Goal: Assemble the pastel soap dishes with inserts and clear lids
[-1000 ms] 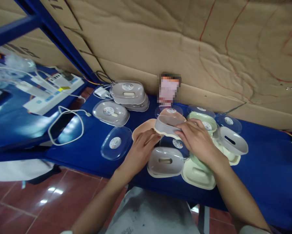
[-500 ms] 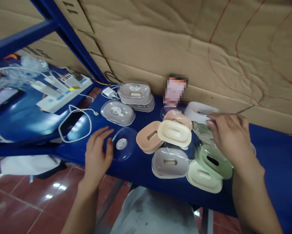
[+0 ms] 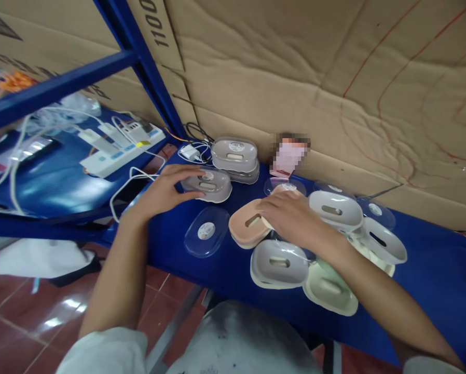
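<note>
My left hand (image 3: 168, 189) reaches around the left end of a grey soap dish with a clear lid (image 3: 213, 187), fingers and thumb apart. My right hand (image 3: 289, 215) lies palm down with fingers together over a cream soap dish tray (image 3: 267, 223), mostly hidden under it. The peach soap dish (image 3: 246, 226) sits just left of the right fingertips. A loose clear lid (image 3: 202, 239) with a round label lies below my left hand. Near my right forearm are a lidded grey dish (image 3: 275, 265), a pale green dish (image 3: 330, 293) and a white slotted dish (image 3: 336, 210).
Two stacked grey dishes (image 3: 235, 156) stand at the back. A phone with a pixelated screen (image 3: 289, 156) leans against the cardboard wall (image 3: 295, 67). A power strip (image 3: 120, 150) with white cables and a blue metal frame (image 3: 143, 62) are on the left.
My left hand has moved up and right from beside the loose lid to the lidded grey dish. My right hand has swung left, away from the white dish, onto the cream tray.
</note>
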Action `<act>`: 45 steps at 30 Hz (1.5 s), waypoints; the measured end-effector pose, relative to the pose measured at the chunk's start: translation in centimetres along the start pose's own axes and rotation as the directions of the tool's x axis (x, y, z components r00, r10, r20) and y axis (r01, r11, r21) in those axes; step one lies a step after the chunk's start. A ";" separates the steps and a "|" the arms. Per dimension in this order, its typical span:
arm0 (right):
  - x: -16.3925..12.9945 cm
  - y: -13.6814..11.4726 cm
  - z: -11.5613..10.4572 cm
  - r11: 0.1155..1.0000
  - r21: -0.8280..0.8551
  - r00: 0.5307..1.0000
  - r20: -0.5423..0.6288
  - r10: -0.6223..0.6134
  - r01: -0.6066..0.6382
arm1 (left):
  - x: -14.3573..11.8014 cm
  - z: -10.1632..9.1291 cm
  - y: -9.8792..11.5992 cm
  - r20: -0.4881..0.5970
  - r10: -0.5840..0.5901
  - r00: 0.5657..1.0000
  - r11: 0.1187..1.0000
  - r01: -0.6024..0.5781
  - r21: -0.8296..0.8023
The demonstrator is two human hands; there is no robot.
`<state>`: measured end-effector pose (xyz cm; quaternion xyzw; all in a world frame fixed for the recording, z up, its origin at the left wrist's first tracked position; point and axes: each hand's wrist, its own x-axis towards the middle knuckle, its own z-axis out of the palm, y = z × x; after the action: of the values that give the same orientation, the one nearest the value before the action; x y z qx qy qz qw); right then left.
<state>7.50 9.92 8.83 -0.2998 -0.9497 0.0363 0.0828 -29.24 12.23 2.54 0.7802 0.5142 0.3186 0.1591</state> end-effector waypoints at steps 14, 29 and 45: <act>9.0 -3.1 4.6 0.954 -0.258 0.980 -0.085 -0.181 0.154 | 0.0 2.2 0.2 -0.170 -0.338 0.926 0.909 0.274 -0.315; 8.7 -2.2 6.6 0.967 -0.091 0.964 -0.097 -0.247 0.238 | 0.0 3.9 1.7 -0.272 -0.565 0.779 0.795 0.425 -0.433; 10.6 -1.0 6.5 0.929 -0.173 0.944 0.018 -0.328 0.326 | -0.9 3.6 1.6 -0.233 -0.336 0.912 0.923 0.270 -0.276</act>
<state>-2.78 15.09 3.96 -0.1438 -0.9854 -0.0628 0.0666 -25.96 11.05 0.45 0.6135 0.6049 0.4546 0.2258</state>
